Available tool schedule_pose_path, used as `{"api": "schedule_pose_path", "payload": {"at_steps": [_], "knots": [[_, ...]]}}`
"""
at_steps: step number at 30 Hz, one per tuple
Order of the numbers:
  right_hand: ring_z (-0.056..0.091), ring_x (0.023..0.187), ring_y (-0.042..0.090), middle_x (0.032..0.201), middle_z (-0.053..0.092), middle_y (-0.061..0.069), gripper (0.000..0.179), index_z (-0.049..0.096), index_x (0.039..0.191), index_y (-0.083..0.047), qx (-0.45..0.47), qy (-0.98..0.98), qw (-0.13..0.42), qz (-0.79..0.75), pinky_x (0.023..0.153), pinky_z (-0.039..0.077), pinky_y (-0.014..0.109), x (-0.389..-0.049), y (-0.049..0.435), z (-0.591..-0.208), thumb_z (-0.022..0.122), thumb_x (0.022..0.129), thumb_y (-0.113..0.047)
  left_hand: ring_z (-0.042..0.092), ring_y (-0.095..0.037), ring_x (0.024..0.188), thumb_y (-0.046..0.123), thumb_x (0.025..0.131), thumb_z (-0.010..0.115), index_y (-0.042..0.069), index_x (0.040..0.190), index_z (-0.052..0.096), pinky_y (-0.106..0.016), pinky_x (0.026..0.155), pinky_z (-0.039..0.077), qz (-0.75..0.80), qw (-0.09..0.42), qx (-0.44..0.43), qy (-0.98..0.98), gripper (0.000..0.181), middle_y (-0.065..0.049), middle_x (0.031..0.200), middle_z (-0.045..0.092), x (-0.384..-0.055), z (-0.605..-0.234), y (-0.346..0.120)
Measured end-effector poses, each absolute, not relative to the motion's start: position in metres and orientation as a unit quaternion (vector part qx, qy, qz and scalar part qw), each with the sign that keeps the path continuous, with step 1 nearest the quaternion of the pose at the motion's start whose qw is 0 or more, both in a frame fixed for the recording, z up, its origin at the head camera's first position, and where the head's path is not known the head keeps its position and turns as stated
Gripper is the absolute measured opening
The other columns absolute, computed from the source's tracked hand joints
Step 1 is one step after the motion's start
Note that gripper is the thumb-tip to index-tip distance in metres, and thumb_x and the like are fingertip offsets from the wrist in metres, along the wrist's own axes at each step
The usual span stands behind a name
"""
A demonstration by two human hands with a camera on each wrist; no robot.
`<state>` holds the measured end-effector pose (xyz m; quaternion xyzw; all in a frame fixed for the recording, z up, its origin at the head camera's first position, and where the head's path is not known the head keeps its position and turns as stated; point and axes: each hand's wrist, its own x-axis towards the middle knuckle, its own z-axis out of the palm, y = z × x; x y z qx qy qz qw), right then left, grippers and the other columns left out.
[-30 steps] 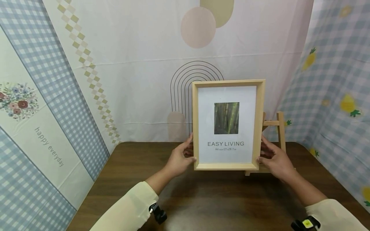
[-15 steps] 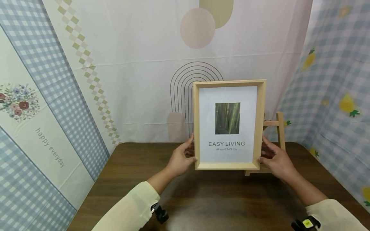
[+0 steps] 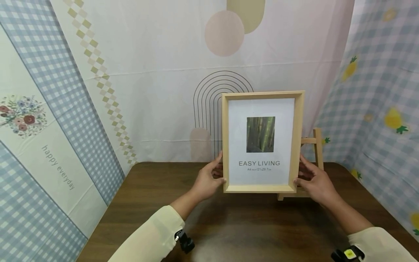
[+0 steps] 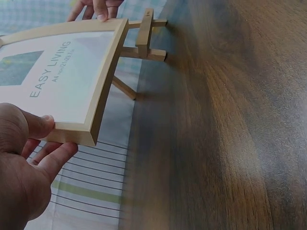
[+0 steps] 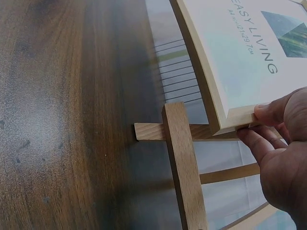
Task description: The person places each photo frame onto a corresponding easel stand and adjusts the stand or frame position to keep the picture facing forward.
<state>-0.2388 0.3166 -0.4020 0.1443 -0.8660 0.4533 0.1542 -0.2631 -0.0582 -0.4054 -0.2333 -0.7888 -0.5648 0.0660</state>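
Observation:
A light wood picture frame [image 3: 263, 188] stands upright in the head view, with a bamboo photo and the words EASY LIVING on its white sheet. My left hand [image 3: 207, 181] grips its lower left edge, thumb on the front and fingers behind. At the lower right edge, my right hand [image 3: 315, 183] holds it the same way. Behind the frame is a small wooden easel [image 3: 318, 149], largely hidden by it. In the right wrist view, the frame's lower corner appears above the easel's ledge [image 5: 181, 158], with a gap between them.
Beneath everything is a dark brown wooden table [image 3: 157, 185]. A white patterned cloth [image 3: 157, 109] hangs behind it, and blue checked cloths hang on the left and right sides. Each sleeve carries a black wrist device [image 3: 184, 242].
Both hands have shifted the picture frame slightly to the right, so it covers more of the easel. Their grip looks the same.

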Motion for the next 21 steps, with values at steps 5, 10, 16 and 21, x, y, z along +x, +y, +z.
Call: {"api": "schedule_pose_path", "payload": {"at_steps": [5,10,16,21], "knots": [[0.054,0.1,-0.012,0.139,0.053,0.031,0.093,0.024,0.163,-0.012,0.146,-0.864,0.161,0.454,0.07,0.058,0.02,-0.2402,0.3172,-0.4037,0.074,0.087,0.009,0.066,-0.025,0.098,-0.017,0.084,0.073,0.02,0.162,0.03,-0.034,0.083,0.059,-0.564,0.067,-0.233,-0.789,0.096,-0.013,0.113,0.065,-0.2646,-0.4061,-0.0576],[0.054,0.1,-0.013,0.139,0.053,0.032,0.092,0.024,0.162,-0.01,0.147,-0.863,0.162,0.455,0.07,0.057,0.02,-0.241,0.317,-0.4045,0.073,0.088,0.009,0.067,-0.025,0.098,-0.017,0.084,0.073,0.02,0.162,0.03,-0.033,0.083,0.059,-0.569,0.064,-0.236,-0.785,0.096,-0.014,0.114,0.065,-0.2669,-0.4074,-0.0578],[0.053,0.099,-0.014,0.139,0.053,0.033,0.09,0.024,0.162,-0.007,0.143,-0.868,0.162,0.446,0.069,0.057,0.02,-0.2404,0.3184,-0.4038,0.073,0.088,0.008,0.067,-0.025,0.098,-0.017,0.084,0.073,0.02,0.162,0.03,-0.031,0.083,0.058,-0.567,0.061,-0.236,-0.787,0.096,-0.014,0.115,0.065,-0.2684,-0.4077,-0.0559],[0.051,0.1,-0.015,0.141,0.051,0.033,0.09,0.024,0.162,-0.008,0.139,-0.871,0.159,0.444,0.069,0.057,0.019,-0.2404,0.3202,-0.4038,0.074,0.089,0.006,0.068,-0.025,0.097,-0.018,0.083,0.073,0.019,0.162,0.031,-0.031,0.083,0.058,-0.568,0.065,-0.239,-0.785,0.097,-0.015,0.114,0.065,-0.2694,-0.4084,-0.0537]]}}
